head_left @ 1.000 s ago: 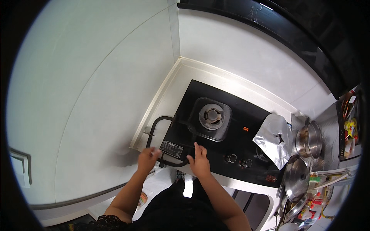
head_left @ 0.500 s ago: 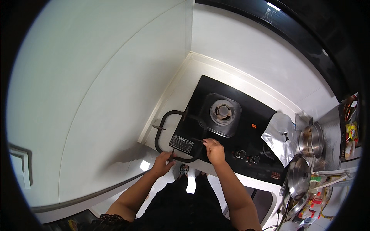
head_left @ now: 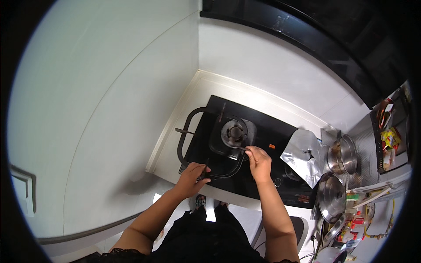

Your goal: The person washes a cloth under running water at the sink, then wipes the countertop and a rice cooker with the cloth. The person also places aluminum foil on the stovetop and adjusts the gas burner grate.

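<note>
Both my hands hold a black pan support (head_left: 180, 147), a rounded-square ring with short prongs, above the left part of a black glass gas hob (head_left: 263, 172). My left hand (head_left: 191, 179) grips a prong at the ring's near side, fingers closed. With finger and thumb, my right hand (head_left: 259, 162) pinches another prong at its right side. The ring surrounds much of the bare round burner (head_left: 236, 133) in this view and overhangs the hob's left edge. Whether any part of it rests on the glass, I cannot tell.
Silver foil (head_left: 302, 153) covers the hob's right burner area. Further right stand a steel pot (head_left: 346, 154) and a pan with a steel lid (head_left: 332, 197). A pale wall (head_left: 109, 109) rises on the left, and a black range hood (head_left: 298, 39) hangs at the back.
The pan support has moved away from me and over the burner, carried by both hands. It was nearer the hob's front left corner before. My view has also shifted slightly.
</note>
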Tool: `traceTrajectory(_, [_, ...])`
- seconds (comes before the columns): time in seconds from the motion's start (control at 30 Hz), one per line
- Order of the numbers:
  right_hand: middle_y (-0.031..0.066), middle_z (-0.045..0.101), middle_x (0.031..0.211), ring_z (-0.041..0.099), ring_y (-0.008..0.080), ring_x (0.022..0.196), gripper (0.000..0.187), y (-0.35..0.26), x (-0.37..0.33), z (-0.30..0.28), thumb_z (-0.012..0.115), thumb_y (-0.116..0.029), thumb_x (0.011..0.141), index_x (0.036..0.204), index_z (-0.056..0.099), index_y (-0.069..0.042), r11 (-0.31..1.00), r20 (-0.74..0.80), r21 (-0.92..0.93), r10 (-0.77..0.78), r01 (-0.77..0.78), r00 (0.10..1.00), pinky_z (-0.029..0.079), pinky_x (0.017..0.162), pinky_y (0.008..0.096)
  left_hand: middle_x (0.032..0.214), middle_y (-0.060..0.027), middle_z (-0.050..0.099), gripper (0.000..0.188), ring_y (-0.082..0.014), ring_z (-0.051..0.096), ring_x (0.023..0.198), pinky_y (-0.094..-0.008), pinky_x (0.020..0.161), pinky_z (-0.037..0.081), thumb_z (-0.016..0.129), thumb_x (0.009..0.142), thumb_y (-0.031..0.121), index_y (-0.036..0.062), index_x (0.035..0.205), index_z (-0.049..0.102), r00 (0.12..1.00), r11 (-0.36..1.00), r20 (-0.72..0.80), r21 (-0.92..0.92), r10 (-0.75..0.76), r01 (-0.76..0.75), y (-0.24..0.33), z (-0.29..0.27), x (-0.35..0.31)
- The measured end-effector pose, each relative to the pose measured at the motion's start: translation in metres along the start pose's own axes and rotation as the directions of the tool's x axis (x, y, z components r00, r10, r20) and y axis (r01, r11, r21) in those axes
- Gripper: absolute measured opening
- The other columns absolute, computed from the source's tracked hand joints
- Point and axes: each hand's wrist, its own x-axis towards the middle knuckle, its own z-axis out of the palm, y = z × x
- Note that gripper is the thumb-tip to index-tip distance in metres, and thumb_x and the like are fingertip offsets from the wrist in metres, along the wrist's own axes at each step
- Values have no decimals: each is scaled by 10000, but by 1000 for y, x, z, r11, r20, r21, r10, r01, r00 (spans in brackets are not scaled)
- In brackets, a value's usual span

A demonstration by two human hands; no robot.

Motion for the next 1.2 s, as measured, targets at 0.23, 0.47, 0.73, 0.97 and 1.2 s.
traceTrajectory(0.23, [146,673,857,655,323,813,130,80,18,-20,681,-106,819,922,658,-31,989,-85,-82,113,-120,990,526,710,380,1022,-139,600,302,-330,556,992,-382,847,455,705,786,131,29,1042,582,994,995,11,1,104,-105,-21,61,77])
traceTrajectory(0.47, [153,675,880,658,329,810,152,132,5,-5,683,-124,828,950,674,-34,973,-5,-85,216,-215,976,527,725,347,1040,-150,611,311,-354,548,1007,-418,863,447,699,769,107,14,1039,576,997,1000,77,25,-19,17,-45,102,91])
traceTrajectory(0.73, [143,679,902,659,324,827,155,150,1,17,676,-159,838,948,671,-49,952,49,-44,304,-302,951,536,710,372,1068,-150,614,313,-358,546,1029,-422,875,446,701,774,107,18,1048,578,993,994,77,78,-88,82,-64,111,95])
traceTrajectory(0.97, [152,681,921,662,326,841,169,155,-6,24,688,-127,824,962,672,-31,958,55,-54,283,-280,958,536,727,369,1069,-147,613,313,-358,547,1031,-423,883,445,701,777,117,35,1054,581,990,991,74,72,-120,115,-74,117,88])
traceTrajectory(1.2, [162,663,849,654,328,783,134,150,3,22,676,-97,817,935,663,-34,945,108,-79,324,-317,940,513,682,354,1067,-149,612,317,-355,550,1028,-424,886,442,700,784,143,34,1056,579,989,993,96,38,-117,113,-73,115,88])
